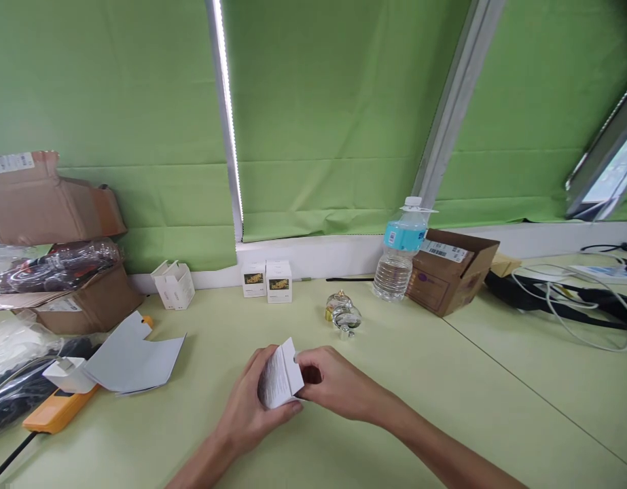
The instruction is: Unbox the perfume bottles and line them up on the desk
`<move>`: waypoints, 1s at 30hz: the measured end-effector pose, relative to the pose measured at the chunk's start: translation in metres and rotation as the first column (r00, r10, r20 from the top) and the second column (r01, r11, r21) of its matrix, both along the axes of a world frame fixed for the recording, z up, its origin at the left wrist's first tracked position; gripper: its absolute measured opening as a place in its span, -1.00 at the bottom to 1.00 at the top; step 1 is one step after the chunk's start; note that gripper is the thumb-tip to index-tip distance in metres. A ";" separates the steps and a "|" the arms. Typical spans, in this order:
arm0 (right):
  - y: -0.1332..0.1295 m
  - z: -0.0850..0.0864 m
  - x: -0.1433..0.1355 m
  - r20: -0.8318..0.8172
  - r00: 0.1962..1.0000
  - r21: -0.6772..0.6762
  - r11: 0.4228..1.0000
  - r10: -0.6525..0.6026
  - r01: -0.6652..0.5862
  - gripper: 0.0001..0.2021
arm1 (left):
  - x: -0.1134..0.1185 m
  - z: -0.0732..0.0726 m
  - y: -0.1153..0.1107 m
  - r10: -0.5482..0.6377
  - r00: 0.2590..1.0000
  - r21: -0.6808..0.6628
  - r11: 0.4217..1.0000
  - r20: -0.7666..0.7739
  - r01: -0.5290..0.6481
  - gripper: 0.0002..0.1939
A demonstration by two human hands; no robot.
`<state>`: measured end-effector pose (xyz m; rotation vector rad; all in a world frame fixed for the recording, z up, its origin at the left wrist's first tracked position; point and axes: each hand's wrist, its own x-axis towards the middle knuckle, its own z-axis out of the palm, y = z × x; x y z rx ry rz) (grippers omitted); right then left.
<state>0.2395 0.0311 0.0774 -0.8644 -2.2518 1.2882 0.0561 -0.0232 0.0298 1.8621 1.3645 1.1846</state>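
Observation:
A small white box (280, 380) with fine printed text is held tilted above the table, near its front middle. My left hand (249, 401) wraps round it from the left, thumb along the lower edge. At the box's right end, the fingers of my right hand (326, 380) are bent together against its opening; their tips are partly hidden, and I cannot see what they grip. Beyond the hands stand small shiny gold and silver ornaments (342, 314). Two closed white boxes with pictures (267, 281) sit side by side at the back, and an open white box (174, 285) is left of them.
A water bottle (397, 255) and an open cardboard box (450, 272) stand at the back right, with cables (572, 292) beyond. On the left are stacked cartons (53, 204), folded white card (137, 356), a white charger (71, 373) and an orange power strip (58, 409).

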 end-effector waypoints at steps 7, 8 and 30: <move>-0.004 0.006 -0.005 -0.028 0.985 0.144 0.974 -0.173 0.175 -0.85 | 0.000 0.000 -0.001 -0.001 1.000 0.019 1.000 0.007 0.001 -0.38; -0.004 0.006 -0.005 -0.023 0.985 0.146 0.974 -0.173 0.175 -0.84 | 0.000 0.000 -0.001 0.000 1.000 0.023 1.000 0.007 0.000 -0.39; -0.003 -0.007 -0.007 0.055 0.998 0.419 0.908 -0.007 -0.016 -0.92 | -0.003 0.003 0.000 -0.134 0.991 0.007 0.991 -0.022 0.134 -0.37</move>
